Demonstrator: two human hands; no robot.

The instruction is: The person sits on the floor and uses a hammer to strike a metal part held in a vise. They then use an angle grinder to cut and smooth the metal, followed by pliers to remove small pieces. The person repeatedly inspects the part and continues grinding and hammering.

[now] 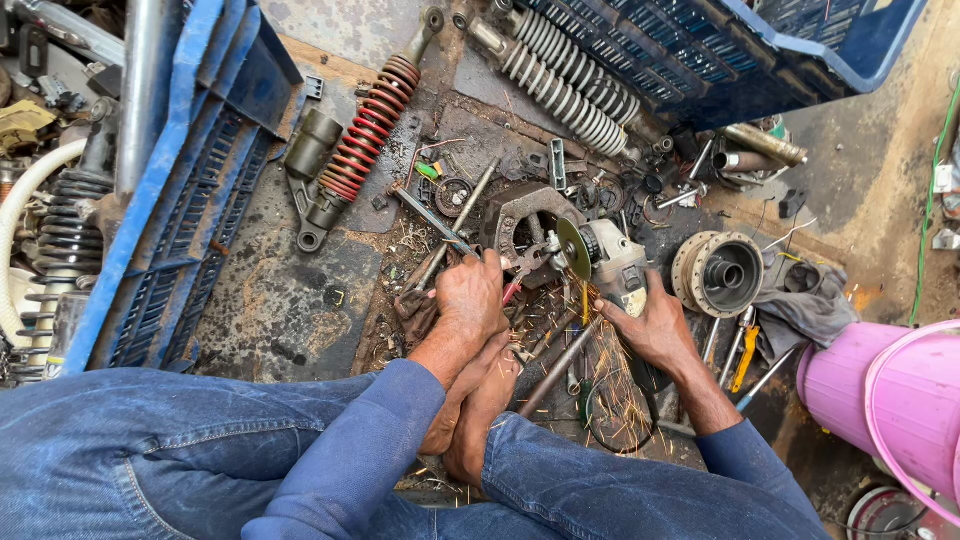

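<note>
Grinder (612, 262): dull grey metal body. Left of it, red spring (368, 128): glossy painted metal. Floor (285, 300): rough, oily.

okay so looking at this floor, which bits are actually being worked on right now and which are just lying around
In use:
- grey angle grinder with round cutting disc, gripped by the right hand, sparks falling
- small metal part under the disc, steadied by the left hand

Lying about:
- red coil shock absorber
- two silver coil shock absorbers
- round metal wheel hub
- pink plastic bucket
- blue plastic crate
</note>
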